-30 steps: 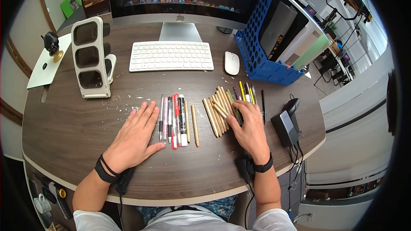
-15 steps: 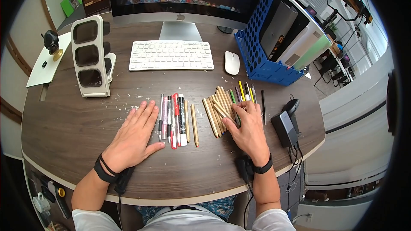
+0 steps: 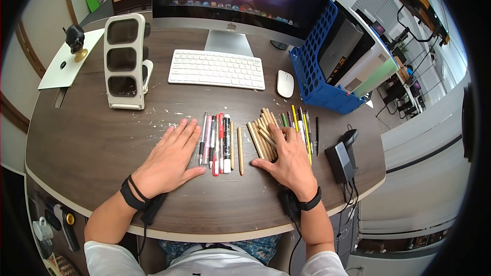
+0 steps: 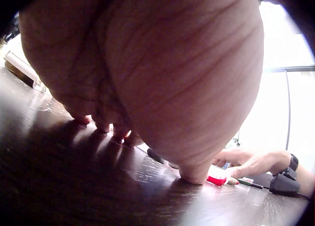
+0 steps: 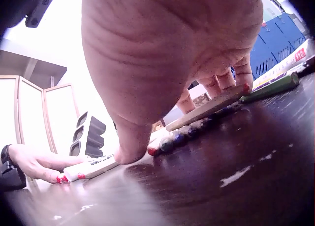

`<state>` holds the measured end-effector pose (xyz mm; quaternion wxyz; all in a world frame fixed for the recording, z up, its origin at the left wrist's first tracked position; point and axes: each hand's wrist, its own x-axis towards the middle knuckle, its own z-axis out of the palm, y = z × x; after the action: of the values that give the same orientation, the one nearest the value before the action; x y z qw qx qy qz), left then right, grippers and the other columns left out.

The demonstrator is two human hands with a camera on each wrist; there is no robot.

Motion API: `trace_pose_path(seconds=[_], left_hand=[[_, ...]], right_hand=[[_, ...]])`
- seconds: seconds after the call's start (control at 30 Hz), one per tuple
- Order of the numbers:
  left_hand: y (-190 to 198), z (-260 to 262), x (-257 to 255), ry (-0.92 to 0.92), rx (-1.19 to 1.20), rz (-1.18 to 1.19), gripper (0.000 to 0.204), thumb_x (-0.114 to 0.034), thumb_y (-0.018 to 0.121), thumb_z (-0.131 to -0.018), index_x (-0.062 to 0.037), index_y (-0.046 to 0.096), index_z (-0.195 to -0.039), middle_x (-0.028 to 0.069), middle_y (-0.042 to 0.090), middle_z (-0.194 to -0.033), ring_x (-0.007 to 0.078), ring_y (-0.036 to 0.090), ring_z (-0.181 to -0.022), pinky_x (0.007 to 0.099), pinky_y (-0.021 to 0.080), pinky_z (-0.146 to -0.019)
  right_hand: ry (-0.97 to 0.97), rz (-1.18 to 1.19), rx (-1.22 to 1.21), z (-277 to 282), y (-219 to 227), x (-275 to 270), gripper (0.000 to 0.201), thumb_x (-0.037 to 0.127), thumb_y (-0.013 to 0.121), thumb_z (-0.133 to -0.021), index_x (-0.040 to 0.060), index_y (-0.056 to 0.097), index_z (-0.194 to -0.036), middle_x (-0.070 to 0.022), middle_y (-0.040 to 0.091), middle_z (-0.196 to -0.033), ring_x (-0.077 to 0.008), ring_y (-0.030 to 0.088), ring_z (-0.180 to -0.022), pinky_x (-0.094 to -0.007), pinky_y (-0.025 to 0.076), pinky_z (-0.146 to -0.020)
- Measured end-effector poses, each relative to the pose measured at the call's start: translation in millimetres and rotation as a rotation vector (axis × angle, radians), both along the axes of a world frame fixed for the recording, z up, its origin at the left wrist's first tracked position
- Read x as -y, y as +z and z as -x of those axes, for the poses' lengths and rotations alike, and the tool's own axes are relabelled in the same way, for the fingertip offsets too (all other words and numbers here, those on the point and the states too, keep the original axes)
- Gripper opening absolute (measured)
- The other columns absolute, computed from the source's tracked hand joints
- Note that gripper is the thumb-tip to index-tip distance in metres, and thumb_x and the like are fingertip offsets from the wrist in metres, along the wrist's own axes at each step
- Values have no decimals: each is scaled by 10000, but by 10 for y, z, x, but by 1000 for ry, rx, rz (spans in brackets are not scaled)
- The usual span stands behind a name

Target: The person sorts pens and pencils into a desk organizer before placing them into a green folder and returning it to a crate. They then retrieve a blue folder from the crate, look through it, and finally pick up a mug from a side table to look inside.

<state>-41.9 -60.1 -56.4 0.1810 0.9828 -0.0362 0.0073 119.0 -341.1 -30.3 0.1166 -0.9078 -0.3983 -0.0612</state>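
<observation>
My left hand (image 3: 171, 156) lies palm down on the desk, fingers straight and thumb out to the side. Just right of it stands a row of pens (image 3: 207, 140), with a black-and-white marker (image 3: 227, 143) and two gold pencils (image 3: 241, 151) at its right end. My right hand (image 3: 290, 161) arches over a bunch of wooden pencils (image 3: 259, 140), its fingers partly covering them. In the right wrist view its thumb (image 5: 133, 147) reaches down to the desk at the pencils' left; the fingertips come down behind a red-ended pencil (image 5: 211, 108).
Right of the bunch lie colored pencils and pens (image 3: 306, 130) and a lone black pencil (image 3: 317, 135). A black adapter (image 3: 338, 161) with cables is farther right. Behind are a keyboard (image 3: 216, 69), mouse (image 3: 285, 84), blue file holder (image 3: 330, 94) and three-pocket organizer (image 3: 124, 61). White scraps dot the desk.
My right thumb has swung left, from beside the bunch's right part to its near end, and the fingers now cover more pencils. My left hand stays put; the head view has shifted slightly.
</observation>
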Motion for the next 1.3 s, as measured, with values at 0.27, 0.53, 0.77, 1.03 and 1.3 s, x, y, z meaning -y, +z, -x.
trace_pose_path(seconds=[0.27, 0.53, 0.77, 1.03, 1.3], left_hand=[[-76, 16, -22, -2, 31, -2, 945, -486, 693, -1014, 62, 272, -1658, 270, 264, -1736, 433, 224, -1627, 527, 219, -1326], [-127, 25, -32, -6, 50, -11, 952, -521, 667, -1021, 64, 269, -1658, 269, 257, -1740, 429, 212, -1632, 530, 221, -1325], [-133, 14, -26, -1, 37, -21, 971, -547, 662, -1018, 58, 262, -1664, 265, 250, -1744, 421, 202, -1637, 525, 213, -1331], [-117, 13, -24, -3, 22, -19, 977, -540, 668, -1018, 57, 250, -1668, 261, 239, -1749, 416, 198, -1639, 523, 211, -1332], [-124, 15, -26, 1, 15, -31, 976, -544, 659, -1022, 54, 243, -1672, 257, 232, -1752, 413, 192, -1641, 517, 203, -1337]], right_hand=[[-10, 9, -7, 35, -30, -92, 811, 289, 854, -826, -67, 511, -1470, -298, 593, -1269, -440, 579, -1165, -495, 479, -1052], [-12, -3, 27, 43, -66, -86, 784, 266, 819, -807, -46, 525, -1464, -284, 603, -1254, -432, 582, -1160, -498, 482, -1019], [-25, -23, 20, 45, -91, -65, 738, 249, 816, -810, 0, 552, -1453, -260, 598, -1273, -415, 583, -1167, -494, 480, -992], [-23, -80, 3, 30, -103, -55, 680, 209, 802, -807, 1, 585, -1417, -237, 595, -1253, -412, 580, -1167, -499, 474, -1015], [-27, -120, 0, 1, -119, -49, 575, 138, 775, -820, -8, 626, -1356, -240, 605, -1214, -411, 593, -1141, -500, 486, -1032]])
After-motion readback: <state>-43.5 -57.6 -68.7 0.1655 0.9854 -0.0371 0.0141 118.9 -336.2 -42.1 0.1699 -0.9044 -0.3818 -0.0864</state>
